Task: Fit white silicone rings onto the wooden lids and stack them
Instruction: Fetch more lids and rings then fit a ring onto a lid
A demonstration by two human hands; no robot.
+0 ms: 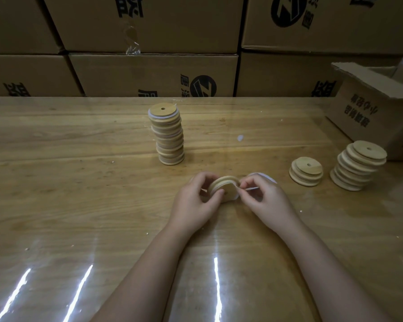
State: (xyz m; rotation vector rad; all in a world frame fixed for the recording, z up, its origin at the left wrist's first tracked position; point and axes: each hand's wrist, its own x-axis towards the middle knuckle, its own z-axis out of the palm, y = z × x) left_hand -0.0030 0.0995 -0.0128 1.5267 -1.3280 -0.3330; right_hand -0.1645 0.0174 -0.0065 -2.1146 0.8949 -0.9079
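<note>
Gripping a wooden lid (222,187) on edge just above a glossy wooden bench (79,194), a person works a white silicone ring (236,195) around its narrower step at centre frame. The left hand (194,201) curls around the lid's left side, thumb pressed against the face near the small centre hole, while the right hand (263,198) pinches a stretch of the ring between thumb and forefinger at the lid's right edge. More white ring material (262,176) shows just behind the right hand; whether it is part of the same ring cannot be told.

Behind the hands, towards the far edge of the bench, a tall stack of lids (167,133) stands slightly crooked, white rings visible between several of its layers. To the right, well apart from the hands, a short pile of lids (306,170) sits beside a taller leaning pile (357,165), neither showing any white. An open cardboard box (372,108) rests at the bench's right end, just behind the leaning pile. Sealed cartons (149,43) with dark printed logos fill the wall beyond. Streaks of reflected light cross the bench's near side.
</note>
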